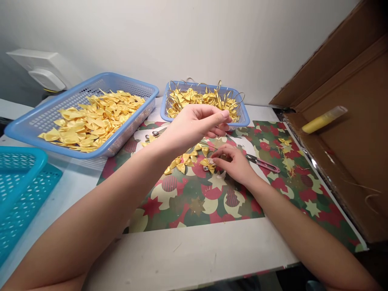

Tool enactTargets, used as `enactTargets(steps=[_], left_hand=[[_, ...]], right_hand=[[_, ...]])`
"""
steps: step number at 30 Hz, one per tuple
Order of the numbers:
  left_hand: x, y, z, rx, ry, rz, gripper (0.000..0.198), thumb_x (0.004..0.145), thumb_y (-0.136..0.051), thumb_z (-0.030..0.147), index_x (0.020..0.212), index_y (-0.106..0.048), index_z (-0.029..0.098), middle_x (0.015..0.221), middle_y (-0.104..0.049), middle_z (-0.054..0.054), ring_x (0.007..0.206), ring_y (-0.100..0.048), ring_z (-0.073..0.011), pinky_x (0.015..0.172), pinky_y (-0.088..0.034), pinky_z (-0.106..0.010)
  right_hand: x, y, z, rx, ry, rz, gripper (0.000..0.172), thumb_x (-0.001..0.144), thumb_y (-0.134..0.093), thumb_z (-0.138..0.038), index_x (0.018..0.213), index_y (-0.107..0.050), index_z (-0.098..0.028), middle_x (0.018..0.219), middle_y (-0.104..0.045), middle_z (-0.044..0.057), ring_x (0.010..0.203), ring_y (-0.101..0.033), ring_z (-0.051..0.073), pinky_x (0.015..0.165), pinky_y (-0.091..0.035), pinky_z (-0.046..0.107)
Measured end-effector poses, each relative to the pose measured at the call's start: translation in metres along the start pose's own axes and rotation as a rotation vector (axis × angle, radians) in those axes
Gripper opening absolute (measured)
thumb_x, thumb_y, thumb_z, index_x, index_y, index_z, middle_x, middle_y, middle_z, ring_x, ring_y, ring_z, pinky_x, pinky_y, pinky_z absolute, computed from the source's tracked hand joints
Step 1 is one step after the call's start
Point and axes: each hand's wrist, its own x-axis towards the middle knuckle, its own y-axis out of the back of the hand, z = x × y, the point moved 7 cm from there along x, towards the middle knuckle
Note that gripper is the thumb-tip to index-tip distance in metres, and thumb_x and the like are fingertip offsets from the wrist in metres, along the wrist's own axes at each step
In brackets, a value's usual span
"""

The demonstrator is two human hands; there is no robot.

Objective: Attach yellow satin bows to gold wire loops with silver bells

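- Left hand is raised over the mat, fingers pinched together on what looks like a thin gold thread. It's faint, honestly hard to see.
- The thread runs down to a yellow bow lying on the mat.
- Right hand rests on the mat just right of it, its fingers clenched lightly on that bow and pinning it flat.
- A row of more bows lies just left of it, touching each other.
- Red-handled snips sit right beside the right hand.
- Everything's on a mat of star-print paper on a white counter.
- Behind the hands is a small basket of bows with gold loops. To the left is a big basket of plain yellow pieces, and a teal basket is nearer me.
- Far right there's a cardboard box with a yellow tube inside.
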Motion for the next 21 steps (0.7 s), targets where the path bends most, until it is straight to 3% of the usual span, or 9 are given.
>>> enactTargets(steps=[11, 21], left_hand=[[0.001, -0.002, -0.002, -0.032, -0.003, 0.000, 0.023, 0.087, -0.063, 0.037, 0.084, -0.073, 0.017, 0.082, -0.074, -0.004, 0.078, -0.071, -0.0130, 0.072, -0.057, -0.023], [0.004, 0.017, 0.010, -0.013, -0.081, 0.180, 0.024, 0.089, -0.062, 0.037, 0.080, -0.070, 0.017, 0.077, -0.071, -0.001, 0.086, -0.072, -0.0153, 0.073, -0.057, -0.022]], right_hand=[[0.000, -0.005, -0.002, 0.005, 0.057, 0.025, 0.011, 0.079, -0.067, -0.030, 0.075, -0.073, -0.021, 0.084, -0.059, 0.003, 0.080, -0.055, 0.019, 0.065, -0.041, 0.030], [-0.002, -0.006, -0.003, -0.062, 0.066, 0.031, 0.008, 0.079, -0.069, -0.025, 0.075, -0.075, -0.021, 0.086, -0.062, 0.003, 0.087, -0.059, 0.020, 0.079, -0.043, 0.035]])
